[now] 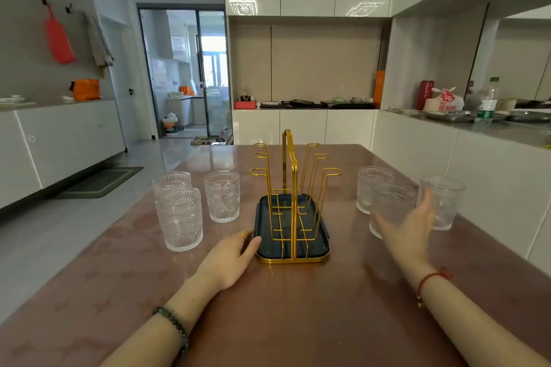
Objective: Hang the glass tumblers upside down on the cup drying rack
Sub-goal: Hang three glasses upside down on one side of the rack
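Beside the nearest right-side tumbler point(392, 205), the right hand point(410, 228) is spread open, fingers curving toward the glass but, as far as I can tell, not closed on anything; blur hides whether it is touching. A good grip would wrap the ribbed wall at mid-height, so the wrist can roll the glass mouth-down before it meets a prong. Two more tumblers point(374, 188) point(444, 201) stand close behind — lift straight up to avoid knocking them. The left hand point(234, 259) lies flat and open on the bench point(298, 307), fingertips against the dark tray point(323, 247) of the gold rack point(293, 188), steadying it. Three further tumblers point(179, 219) wait upright at left — every prong is bare.
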